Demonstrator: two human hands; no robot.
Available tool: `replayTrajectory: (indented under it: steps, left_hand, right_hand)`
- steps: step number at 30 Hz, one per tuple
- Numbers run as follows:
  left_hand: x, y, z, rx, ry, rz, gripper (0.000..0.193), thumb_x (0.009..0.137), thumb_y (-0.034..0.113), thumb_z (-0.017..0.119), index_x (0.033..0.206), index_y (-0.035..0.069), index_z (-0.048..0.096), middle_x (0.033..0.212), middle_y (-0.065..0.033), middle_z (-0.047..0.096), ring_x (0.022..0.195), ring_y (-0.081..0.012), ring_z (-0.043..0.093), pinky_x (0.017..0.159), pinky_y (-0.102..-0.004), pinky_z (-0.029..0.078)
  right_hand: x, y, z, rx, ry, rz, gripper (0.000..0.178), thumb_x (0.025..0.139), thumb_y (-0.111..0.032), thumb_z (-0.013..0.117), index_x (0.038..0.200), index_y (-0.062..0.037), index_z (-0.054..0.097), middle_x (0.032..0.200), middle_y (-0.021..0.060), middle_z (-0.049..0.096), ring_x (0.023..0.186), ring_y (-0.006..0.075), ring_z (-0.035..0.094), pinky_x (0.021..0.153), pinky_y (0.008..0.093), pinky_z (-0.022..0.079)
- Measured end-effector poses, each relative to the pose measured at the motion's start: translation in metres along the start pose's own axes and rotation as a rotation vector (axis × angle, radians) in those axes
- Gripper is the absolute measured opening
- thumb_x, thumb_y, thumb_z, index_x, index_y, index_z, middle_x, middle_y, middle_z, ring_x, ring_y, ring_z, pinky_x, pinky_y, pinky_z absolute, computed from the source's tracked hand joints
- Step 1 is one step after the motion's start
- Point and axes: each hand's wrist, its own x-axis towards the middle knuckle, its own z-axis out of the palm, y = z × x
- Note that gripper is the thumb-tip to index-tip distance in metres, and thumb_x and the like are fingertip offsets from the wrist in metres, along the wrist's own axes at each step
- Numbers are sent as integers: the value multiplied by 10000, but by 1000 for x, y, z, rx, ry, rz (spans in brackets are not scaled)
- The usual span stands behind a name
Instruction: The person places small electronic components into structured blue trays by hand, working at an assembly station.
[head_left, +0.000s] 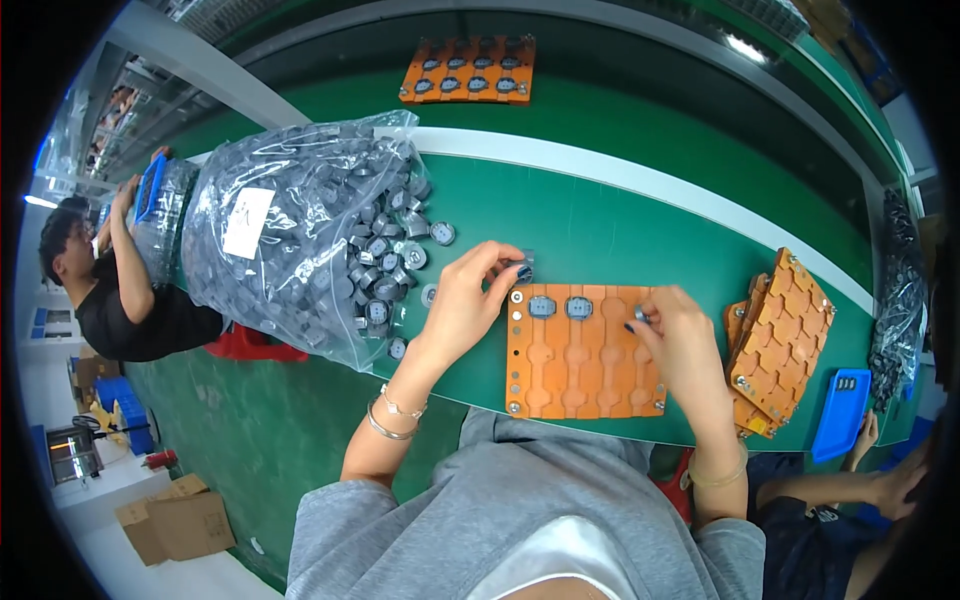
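The left grip point(463, 292) has thumb and forefinger clamped on a small dark grey part point(527, 264), just past the eleven o'clock edge of the orange tray point(588, 385). The right grip point(683, 332) is likewise pinched together, on a grey round part point(643, 315) at the tray's two o'clock corner; whether that part touches the tray I cannot tell. The tray lies flat on the green surface point(590, 230), and two seated parts point(560, 308) fill neighbouring pockets in its row farthest from the person, toward eleven o'clock.

Taking the tray as the clock's centre, a large clear bag point(300, 160) of grey parts lies at ten o'clock, its mouth spilling loose pieces point(385, 260) toward the left grip. At three o'clock is a skewed stack of orange trays point(785, 345), with a blue tray point(840, 418) near it, between four and five o'clock from the stack. Farther out, at eleven o'clock beyond a white rail point(570, 160), sits a filled orange tray point(468, 75). At nine o'clock a co-worker point(110, 310) in black has raised arms.
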Motion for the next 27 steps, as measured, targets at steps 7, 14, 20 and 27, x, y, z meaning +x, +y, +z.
replayTrajectory:
  steps: [7, 14, 20, 27]
  left_hand:
    - [-10, 9, 3, 148, -129, 17, 310, 819, -119, 488, 1072, 15, 607, 910, -128, 553, 799, -270, 569, 705, -322, 470]
    - [-9, 13, -13, 146, -279, -61, 506, 794, -172, 408, 1210, 60, 579, 889, -124, 483, 785, -250, 496, 731, -260, 421]
    - [-4, 29, -33, 168, -524, -253, 607, 796, -166, 376, 1330, 100, 489, 920, -133, 479, 832, -241, 477, 790, -253, 408]
    - [-35, 18, -25, 122, -120, -298, 374, 840, -77, 550, 1201, 23, 548, 893, -121, 672, 752, -192, 655, 690, -294, 517]
  right_hand:
    - [-19, 5, 7, -43, 39, 5, 234, 712, 22, 710, 865, 9, 533, 806, 131, 549, 700, 266, 583, 598, 342, 487]
    - [-24, 12, -5, 93, -98, 1, 214, 751, 32, 665, 945, 9, 576, 889, 125, 556, 773, 268, 588, 662, 333, 496]
    - [-24, 8, -7, 3, -2, -100, 207, 750, 21, 667, 940, 2, 588, 938, 121, 571, 935, 281, 558, 761, 363, 479]
    - [-32, 6, 1, 125, -80, 22, 269, 745, -11, 686, 997, -26, 593, 911, 120, 583, 899, 281, 561, 748, 359, 481]
